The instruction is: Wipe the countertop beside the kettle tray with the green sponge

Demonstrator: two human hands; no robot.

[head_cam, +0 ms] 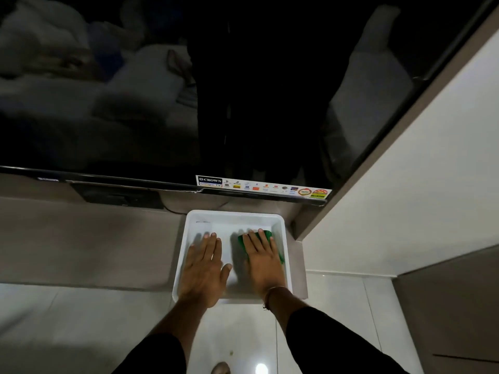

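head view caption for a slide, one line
Right hand presses a green sponge flat inside the white rectangular plastic tray while the left hand rests beside it.

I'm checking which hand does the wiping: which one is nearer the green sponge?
Right. The right hand lies flat on top of the green sponge, inside the white tray. The left hand rests flat on the tray floor, beside the sponge and apart from it.

Dark television (pixel 189 90) above grey counter (pixel 81 238); glossy white floor tiles (pixel 67 319); white wall (pixel 405 198) right.
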